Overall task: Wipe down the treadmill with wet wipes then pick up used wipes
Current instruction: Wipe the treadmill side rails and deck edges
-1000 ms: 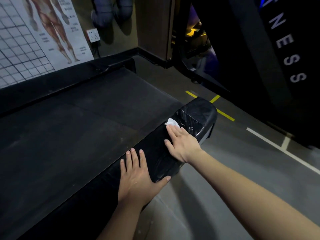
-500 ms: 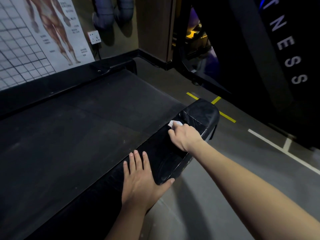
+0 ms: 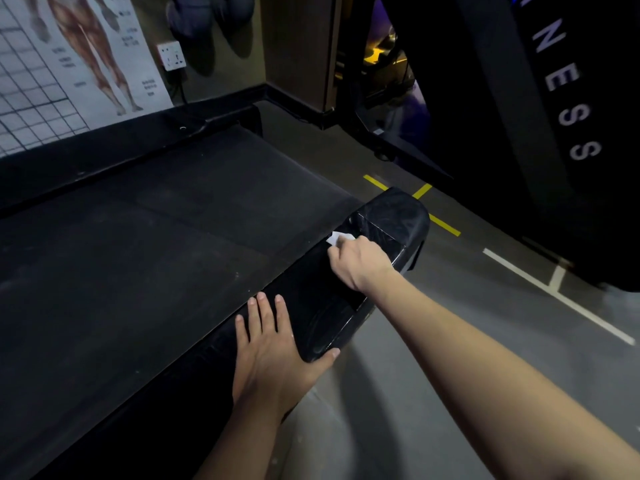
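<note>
Head view: looks down along the treadmill [image 3: 121, 306], its dark belt [image 3: 190, 209] filling the left and grey floor [image 3: 485, 323] on the right.
Rail [image 3: 311, 306]: the near side rail runs from bottom left up to a glossy end cap [image 3: 391, 216]; both hands are on it.
Left hand [image 3: 273, 351]: lies flat on the rail, fingers [image 3: 265, 317] straight and close together, thumb hooked over the outer edge. It holds nothing and seems only to brace.
Right hand [image 3: 360, 263]: sits just short of the end cap, fingers curled down over the wipe and pinching it against the rail top.
Wipe [image 3: 337, 238]: small and white, with only a corner showing past the knuckles. It touches the rail on the belt side.
Change: a second ago the right hand lay flat on the wipe with straight fingers; they have since curled and gathered it into a tighter wad. The left hand has kept its place.
Meaning: the flat stroke at this end looks finished. The bunching suggests either a fresh grip for the end cap or lifting the used wipe; which one I cannot tell.
</note>
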{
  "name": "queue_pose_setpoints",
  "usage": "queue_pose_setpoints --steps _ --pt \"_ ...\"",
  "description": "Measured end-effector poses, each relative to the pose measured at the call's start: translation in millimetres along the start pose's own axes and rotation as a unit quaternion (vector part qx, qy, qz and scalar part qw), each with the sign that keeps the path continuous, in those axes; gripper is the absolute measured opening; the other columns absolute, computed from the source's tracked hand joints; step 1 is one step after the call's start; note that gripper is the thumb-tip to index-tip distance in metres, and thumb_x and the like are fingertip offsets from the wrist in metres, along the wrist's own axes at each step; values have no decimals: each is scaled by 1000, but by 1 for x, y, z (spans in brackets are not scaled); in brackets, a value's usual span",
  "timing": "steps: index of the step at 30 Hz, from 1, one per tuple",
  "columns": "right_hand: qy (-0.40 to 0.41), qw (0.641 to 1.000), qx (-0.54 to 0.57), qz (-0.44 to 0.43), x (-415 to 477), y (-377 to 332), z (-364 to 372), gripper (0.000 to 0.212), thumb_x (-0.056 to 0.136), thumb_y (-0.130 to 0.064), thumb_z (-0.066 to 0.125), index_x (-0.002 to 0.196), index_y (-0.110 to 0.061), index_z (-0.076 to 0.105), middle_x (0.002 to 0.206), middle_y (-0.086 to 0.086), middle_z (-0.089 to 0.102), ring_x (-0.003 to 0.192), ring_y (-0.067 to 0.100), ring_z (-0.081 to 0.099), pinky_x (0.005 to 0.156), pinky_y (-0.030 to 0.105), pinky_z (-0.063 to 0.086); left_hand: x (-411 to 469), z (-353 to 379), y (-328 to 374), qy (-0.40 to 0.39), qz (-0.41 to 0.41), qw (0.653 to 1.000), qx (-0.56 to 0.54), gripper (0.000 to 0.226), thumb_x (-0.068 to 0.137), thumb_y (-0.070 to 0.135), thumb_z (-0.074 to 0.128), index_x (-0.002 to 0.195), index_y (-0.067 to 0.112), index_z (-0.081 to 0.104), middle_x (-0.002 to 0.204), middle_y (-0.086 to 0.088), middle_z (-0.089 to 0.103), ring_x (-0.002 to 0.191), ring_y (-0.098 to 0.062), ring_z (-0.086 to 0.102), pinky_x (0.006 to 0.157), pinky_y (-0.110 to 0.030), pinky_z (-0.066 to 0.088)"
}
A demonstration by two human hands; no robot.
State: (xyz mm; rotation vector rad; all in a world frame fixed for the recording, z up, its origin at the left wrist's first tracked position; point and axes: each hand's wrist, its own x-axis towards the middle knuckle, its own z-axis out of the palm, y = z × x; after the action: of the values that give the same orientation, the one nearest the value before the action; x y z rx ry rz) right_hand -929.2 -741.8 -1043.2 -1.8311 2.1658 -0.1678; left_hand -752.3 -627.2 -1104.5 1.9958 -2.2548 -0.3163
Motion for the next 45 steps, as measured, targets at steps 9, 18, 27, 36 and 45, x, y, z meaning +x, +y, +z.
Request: queue_pose_setpoints --steps 9,18,27,36,45 --pt "-32 997 -63 -26 -16 -15 22 68 100 -39 32 152 4 26 140 28 48 134 40 39 116 45 30 -2 -2 0 9 -1 1000 -4 137 66 100 21 164 6 10 170 -22 7 160 -33 2 129 -51 5" --pt "11 996 22 -82 -43 31 21 28 96 -33 35 113 -20 52 114 -4 54 114 25 52 85 38 49 -1 0 -1 11 -1 1000 -9 135 66 99 29 163 5 20 169 -23 15 159 -35 11 128 -53 12" --pt "-23 995 -35 -94 -46 70 14 61 105 -34 30 161 -13 19 169 -1 14 156 19 8 126 36 10 -1 2 -2 14 5 1000 -7 135 67 99 27 164 7 13 170 -22 9 159 -34 5 129 -53 8" --pt "-5 996 39 -83 41 55 -6 54 103 -37 28 155 -20 27 163 -2 20 141 30 28 114 44 29 0 -6 2 -3 -4 1000 -1 135 67 100 22 165 10 -2 172 -18 -6 160 -29 -8 129 -50 -1" --pt "-71 933 -106 -337 -18 74 18 73 99 -53 14 161 -15 22 167 -1 17 155 13 11 127 32 4 0 6 -1 14 -1 1000 -4 134 67 99 31 163 6 21 169 -22 16 159 -34 13 127 -55 14"
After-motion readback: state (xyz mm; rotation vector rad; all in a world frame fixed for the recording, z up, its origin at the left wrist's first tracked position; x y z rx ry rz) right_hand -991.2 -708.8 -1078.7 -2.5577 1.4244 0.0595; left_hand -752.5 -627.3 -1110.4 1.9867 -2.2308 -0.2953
